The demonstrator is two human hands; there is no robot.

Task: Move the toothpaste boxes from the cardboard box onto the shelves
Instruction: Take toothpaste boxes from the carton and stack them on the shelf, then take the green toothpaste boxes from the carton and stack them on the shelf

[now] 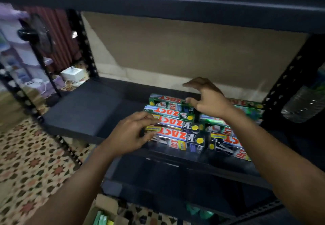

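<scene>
The fingers of the left hand [130, 135] are bent, with their tips at the left ends of the near toothpaste boxes [175, 128]. Motion blur prevents telling whether they pinch a box or only touch it. The fingers of the right hand [209, 100] are spread and loosely extended, holding nothing, with the tips over the far box of the same group.

The toothpaste boxes lie flat in rows on the right half of the black shelf board [79, 112], long sides running left to right. A second group of boxes [226, 138] lies just to the right of the first. Both forearms reach in from the near side.

The cardboard box [105, 209] stands open on the patterned floor tiles [26, 154], near and left, below the shelf board, with green packs inside. A clear plastic bottle [302, 103] shows beyond the right upright [288, 77].
</scene>
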